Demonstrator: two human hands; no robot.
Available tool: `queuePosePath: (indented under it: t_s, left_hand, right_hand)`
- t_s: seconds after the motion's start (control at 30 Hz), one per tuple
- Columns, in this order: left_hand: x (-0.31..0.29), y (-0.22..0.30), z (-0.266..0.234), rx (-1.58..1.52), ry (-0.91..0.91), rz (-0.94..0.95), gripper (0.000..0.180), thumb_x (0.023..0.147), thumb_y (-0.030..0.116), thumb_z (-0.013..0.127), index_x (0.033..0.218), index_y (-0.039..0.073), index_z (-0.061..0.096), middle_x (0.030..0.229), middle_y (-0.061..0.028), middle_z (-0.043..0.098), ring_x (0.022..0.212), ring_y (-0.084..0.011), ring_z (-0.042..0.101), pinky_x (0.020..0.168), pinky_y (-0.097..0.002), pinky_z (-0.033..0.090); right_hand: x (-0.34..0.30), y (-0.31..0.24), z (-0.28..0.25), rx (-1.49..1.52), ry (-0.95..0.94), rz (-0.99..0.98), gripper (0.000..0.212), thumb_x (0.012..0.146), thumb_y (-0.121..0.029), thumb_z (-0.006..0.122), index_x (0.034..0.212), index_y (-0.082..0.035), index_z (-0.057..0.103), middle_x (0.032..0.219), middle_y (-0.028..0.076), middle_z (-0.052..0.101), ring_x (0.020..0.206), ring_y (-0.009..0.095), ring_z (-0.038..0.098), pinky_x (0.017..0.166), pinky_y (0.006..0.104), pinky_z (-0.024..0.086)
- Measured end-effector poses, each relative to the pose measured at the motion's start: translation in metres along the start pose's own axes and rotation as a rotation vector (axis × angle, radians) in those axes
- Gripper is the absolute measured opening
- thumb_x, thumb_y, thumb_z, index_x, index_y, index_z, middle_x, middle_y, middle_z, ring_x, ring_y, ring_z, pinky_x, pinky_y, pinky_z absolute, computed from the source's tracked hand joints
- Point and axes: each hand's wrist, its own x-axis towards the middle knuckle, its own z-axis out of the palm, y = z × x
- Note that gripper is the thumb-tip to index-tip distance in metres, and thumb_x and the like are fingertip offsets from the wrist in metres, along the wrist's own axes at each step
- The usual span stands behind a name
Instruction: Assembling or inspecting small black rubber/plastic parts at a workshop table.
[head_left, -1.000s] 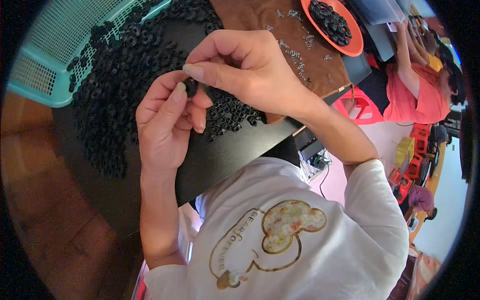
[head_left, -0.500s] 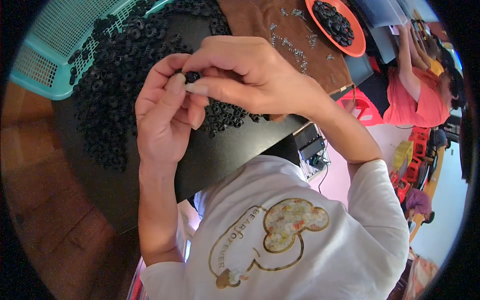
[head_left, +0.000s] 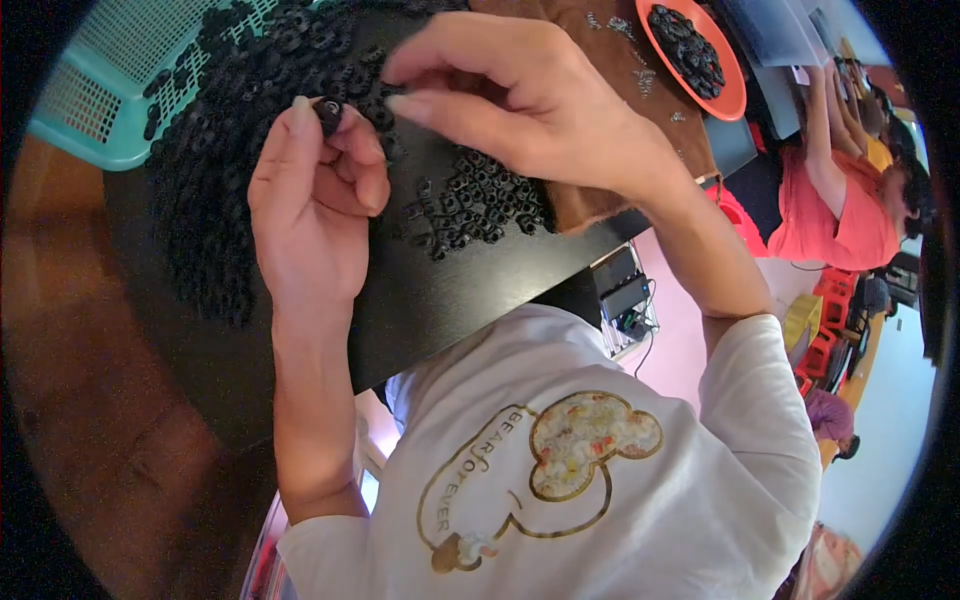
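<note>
Pinched between the thumb and fingers of my left hand (head_left: 315, 195) is a small round black plastic part (head_left: 328, 116), with a pale ring showing at its end. My right hand (head_left: 545, 95) hovers just to the right of it, thumb and forefinger spread apart, slightly blurred, and nothing shows between them. Behind and left of my hands lies a large heap of black plastic parts (head_left: 205, 210). Under my right wrist, a smaller group of black ring-like parts (head_left: 480, 205) is spread on the dark table (head_left: 430, 315).
A teal mesh basket (head_left: 128, 148) stands at the far left, against the heap. On the right, small metal springs (head_left: 644, 82) lie on a brown cloth (head_left: 585, 205), beside an orange bowl (head_left: 736, 90) of black parts. Another person in a coral top (head_left: 830, 205) sits further right.
My right hand has come away from the black part and opened, moving up and right. My left hand has shifted slightly left and up, still holding the part.
</note>
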Motion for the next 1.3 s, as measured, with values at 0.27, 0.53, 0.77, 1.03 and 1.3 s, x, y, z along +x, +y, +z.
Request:
queuePosePath:
  t_s: [0.27,0.53,0.77,1.03,1.3]
  left_hand:
    - [0.004,0.006,-0.009,-0.081,0.066,0.031,0.030,0.099,0.028,0.047,0.090,0.002,0.060,0.071,-0.0079,0.057,0.055,-0.0140,0.049,0.049,-0.0255,0.035]
    - [0.007,0.007,-0.014,-0.107,0.070,0.017,0.031,0.099,0.027,0.048,0.090,0.001,0.061,0.071,-0.0085,0.058,0.055,-0.0143,0.049,0.049,-0.0254,0.036]
    - [0.007,0.007,-0.015,-0.082,0.076,0.022,0.030,0.099,0.026,0.048,0.089,0.001,0.061,0.070,-0.0082,0.058,0.055,-0.0140,0.049,0.049,-0.0245,0.036]
    - [0.007,0.007,-0.013,-0.072,0.097,0.016,0.030,0.099,0.027,0.048,0.089,0.002,0.061,0.070,-0.0076,0.058,0.054,-0.0134,0.048,0.048,-0.0242,0.036]
    - [0.004,0.004,-0.005,-0.040,0.044,-0.033,0.031,0.099,0.027,0.047,0.088,0.002,0.060,0.069,-0.0067,0.058,0.054,-0.0122,0.050,0.047,-0.0235,0.038]
  right_hand:
    - [-0.029,0.009,0.012,-0.239,-0.388,-0.050,0.007,0.077,-0.009,0.058,0.082,-0.004,0.055,0.081,0.012,0.053,0.074,0.035,0.060,0.061,0.0455,0.049]
    - [-0.018,0.005,0.018,-0.453,-0.482,-0.086,0.013,0.075,-0.010,0.058,0.086,-0.003,0.061,0.085,0.013,0.055,0.077,0.032,0.063,0.063,0.0433,0.052]
    - [-0.014,0.004,0.016,-0.545,-0.455,-0.039,0.014,0.074,-0.009,0.059,0.087,-0.002,0.061,0.089,0.014,0.057,0.083,0.032,0.064,0.066,0.0419,0.054]
    - [-0.011,0.007,0.018,-0.587,-0.464,-0.083,0.014,0.074,-0.008,0.059,0.085,0.000,0.061,0.087,0.015,0.057,0.081,0.033,0.064,0.063,0.0427,0.054]
    - [-0.011,0.008,0.016,-0.517,-0.404,-0.079,0.012,0.076,-0.009,0.059,0.085,-0.001,0.057,0.084,0.015,0.055,0.076,0.033,0.063,0.061,0.0423,0.053]
